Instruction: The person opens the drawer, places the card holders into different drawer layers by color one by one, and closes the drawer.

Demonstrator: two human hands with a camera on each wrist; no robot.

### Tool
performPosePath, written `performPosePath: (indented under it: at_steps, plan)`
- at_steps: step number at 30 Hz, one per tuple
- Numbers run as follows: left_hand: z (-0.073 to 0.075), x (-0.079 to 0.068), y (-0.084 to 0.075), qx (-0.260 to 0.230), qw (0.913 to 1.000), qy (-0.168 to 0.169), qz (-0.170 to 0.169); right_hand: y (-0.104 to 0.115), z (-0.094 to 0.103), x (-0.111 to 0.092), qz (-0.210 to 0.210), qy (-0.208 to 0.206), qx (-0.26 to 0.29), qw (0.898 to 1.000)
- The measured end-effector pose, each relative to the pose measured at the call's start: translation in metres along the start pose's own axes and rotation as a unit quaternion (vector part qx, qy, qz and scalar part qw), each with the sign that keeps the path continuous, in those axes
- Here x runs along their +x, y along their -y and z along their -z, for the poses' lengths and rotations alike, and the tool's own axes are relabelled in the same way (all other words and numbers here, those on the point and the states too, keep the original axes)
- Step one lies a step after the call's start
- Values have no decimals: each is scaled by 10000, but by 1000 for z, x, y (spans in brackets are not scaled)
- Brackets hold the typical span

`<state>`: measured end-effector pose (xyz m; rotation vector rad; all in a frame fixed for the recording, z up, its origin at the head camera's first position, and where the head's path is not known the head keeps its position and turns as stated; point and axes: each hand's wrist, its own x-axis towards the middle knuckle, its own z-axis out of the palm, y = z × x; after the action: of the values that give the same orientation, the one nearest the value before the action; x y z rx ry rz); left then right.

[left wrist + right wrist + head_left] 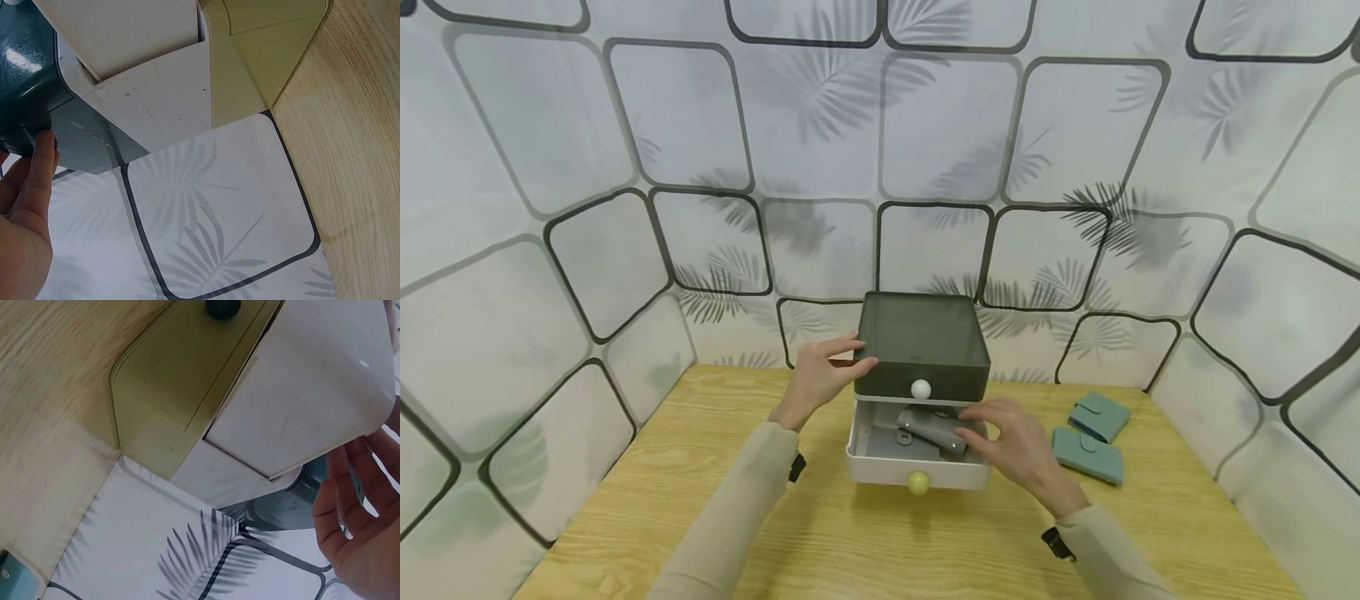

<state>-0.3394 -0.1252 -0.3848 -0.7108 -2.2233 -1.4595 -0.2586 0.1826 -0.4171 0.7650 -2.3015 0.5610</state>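
Observation:
In the head view, a small drawer unit has a dark green top section (922, 333) with a white knob. Below it, a white drawer (917, 473) with a yellow-green knob (918, 482) is pulled out. Inside, a flat grey wallet with a tab (880, 442) lies under a tilted grey wallet (931, 429). My right hand (1018, 446) reaches over the drawer's right rim, thumb and forefinger pinching the tilted wallet's right end; the white drawer wall (312, 381) hides that grip in the right wrist view. My left hand (820, 375) touches the dark section's left side, fingers fairly straight.
Two green wallets, one behind (1099, 416) and one in front (1087, 455), lie right of the unit on the wooden table (700, 500). A yellow-green base section (275, 37) carries the drawers. Patterned fabric walls (820, 167) enclose the table's back and sides.

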Motion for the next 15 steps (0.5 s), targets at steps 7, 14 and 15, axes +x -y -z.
performPosePath:
  at_steps: [7,14,15]
  plan:
    - [0,1,0,-31,10000,3,-34,5,-4,-5,113,-97,292,9995]
    - [-1,0,1,50,10000,-28,-75,14,-14,-10,620,-134,496,9968]
    - [0,0,1,54,10000,-34,-52,15,-16,-11,724,-169,570,9956]
